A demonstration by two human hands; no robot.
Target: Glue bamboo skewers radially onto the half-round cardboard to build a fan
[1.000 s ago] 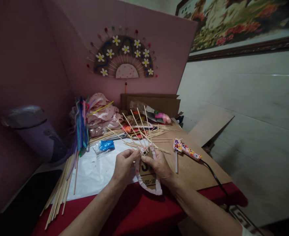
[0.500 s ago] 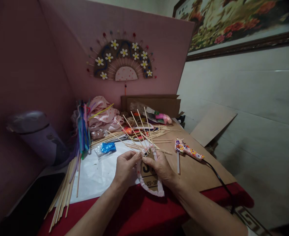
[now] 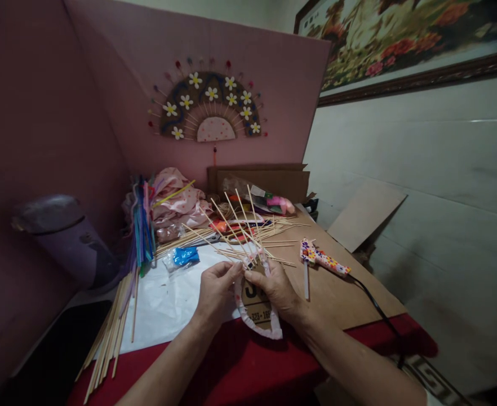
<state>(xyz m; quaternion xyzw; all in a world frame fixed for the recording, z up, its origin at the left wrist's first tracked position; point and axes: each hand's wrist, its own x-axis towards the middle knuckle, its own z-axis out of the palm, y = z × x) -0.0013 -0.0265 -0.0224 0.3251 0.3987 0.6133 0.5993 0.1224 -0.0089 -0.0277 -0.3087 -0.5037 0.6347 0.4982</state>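
Between my hands is a half-round cardboard piece (image 3: 259,307) edged with pale pink fabric, its printed brown side facing me. Several thin wooden sticks (image 3: 240,211) fan out from its far edge. My left hand (image 3: 220,285) pinches the upper left edge with thumb and forefinger, close to the stick ends. My right hand (image 3: 279,287) grips the upper right side, its thumb lying over the cardboard. The fingers behind the piece are hidden.
A flowered glue gun (image 3: 324,260) with a black cord lies on the right. A blue packet (image 3: 185,256), pipe cleaners (image 3: 143,225), loose sticks (image 3: 109,338) and crumpled pink fabric (image 3: 181,197) are on the left. A decorated fan (image 3: 211,104) hangs on the pink panel behind.
The view has shifted very slightly. Both hands keep their hold on the cardboard piece, and nothing else has visibly moved.
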